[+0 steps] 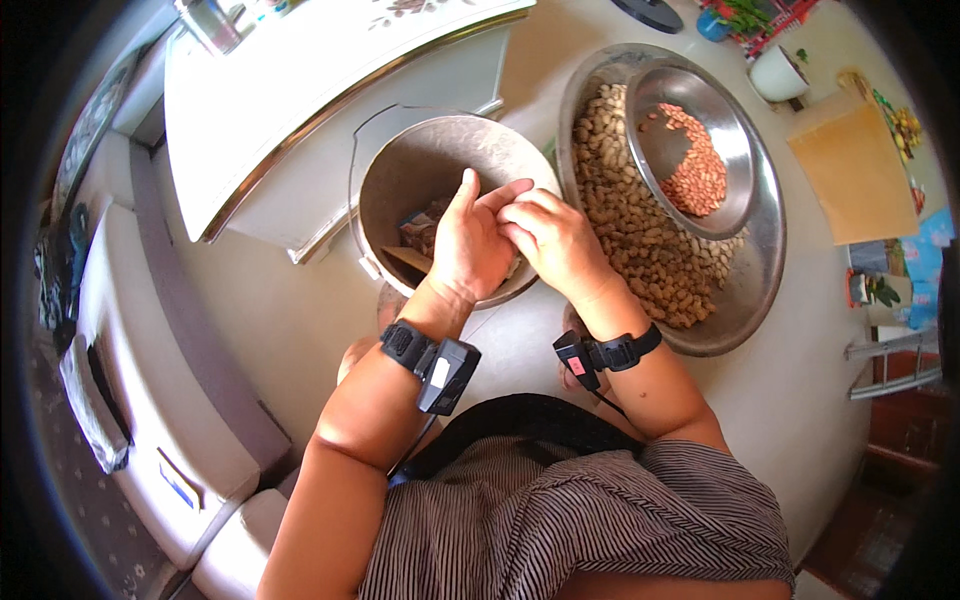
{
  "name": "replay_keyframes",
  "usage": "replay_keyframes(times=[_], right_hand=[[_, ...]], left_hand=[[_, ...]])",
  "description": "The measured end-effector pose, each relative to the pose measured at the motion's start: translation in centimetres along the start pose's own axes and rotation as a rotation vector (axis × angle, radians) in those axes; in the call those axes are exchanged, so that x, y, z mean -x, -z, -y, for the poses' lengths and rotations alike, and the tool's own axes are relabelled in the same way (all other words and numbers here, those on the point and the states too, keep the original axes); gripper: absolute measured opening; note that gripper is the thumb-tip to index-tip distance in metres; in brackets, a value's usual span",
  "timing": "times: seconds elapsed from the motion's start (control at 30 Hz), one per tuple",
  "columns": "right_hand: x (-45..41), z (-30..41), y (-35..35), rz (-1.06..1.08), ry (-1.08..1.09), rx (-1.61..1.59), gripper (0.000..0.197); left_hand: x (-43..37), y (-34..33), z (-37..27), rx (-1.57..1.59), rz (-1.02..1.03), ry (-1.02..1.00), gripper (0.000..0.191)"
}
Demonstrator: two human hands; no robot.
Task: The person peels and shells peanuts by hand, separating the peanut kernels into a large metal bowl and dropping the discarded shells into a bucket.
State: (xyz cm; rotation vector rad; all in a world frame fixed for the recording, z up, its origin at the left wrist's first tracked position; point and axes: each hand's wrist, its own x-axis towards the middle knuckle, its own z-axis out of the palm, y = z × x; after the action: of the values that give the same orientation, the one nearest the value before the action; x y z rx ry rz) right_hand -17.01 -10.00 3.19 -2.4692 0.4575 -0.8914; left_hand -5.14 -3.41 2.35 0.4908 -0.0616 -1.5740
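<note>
My left hand [472,244] is palm up over the near part of a bucket [457,135] with a wire handle. Against its palm and fingers rest the curled fingers of my right hand [555,236]; whatever lies between the two hands is hidden. Dark scraps and a piece of cardboard [409,259] lie inside the bucket. To the right, a large metal basin [761,277] holds unshelled peanuts [637,247]. A smaller metal bowl [739,150] sits in that basin over the peanuts, with shelled pink peanuts [697,172] in it.
A white table [300,82] with a gold-coloured edge stands at the upper left, bearing a metal cup [208,26]. Pale sofa seats [165,390] line the left side. Potted plants and a cardboard box [855,169] stand at the right. Black devices are strapped to both wrists.
</note>
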Motion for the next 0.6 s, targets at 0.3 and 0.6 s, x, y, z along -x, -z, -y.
replay_keyframes(times=[0.3, 0.6], right_hand=[[0.7, -3.5, 6.6, -0.199, -0.127, 0.093, 0.011], [11.9, -12.1, 20.2, -0.097, -0.965, 0.031, 0.02]], left_hand=[[-0.1, -1.7, 0.9, -0.106, -0.007, 0.04, 0.067], [-0.7, -0.6, 0.4, -0.182, -0.185, -0.039, 0.055]])
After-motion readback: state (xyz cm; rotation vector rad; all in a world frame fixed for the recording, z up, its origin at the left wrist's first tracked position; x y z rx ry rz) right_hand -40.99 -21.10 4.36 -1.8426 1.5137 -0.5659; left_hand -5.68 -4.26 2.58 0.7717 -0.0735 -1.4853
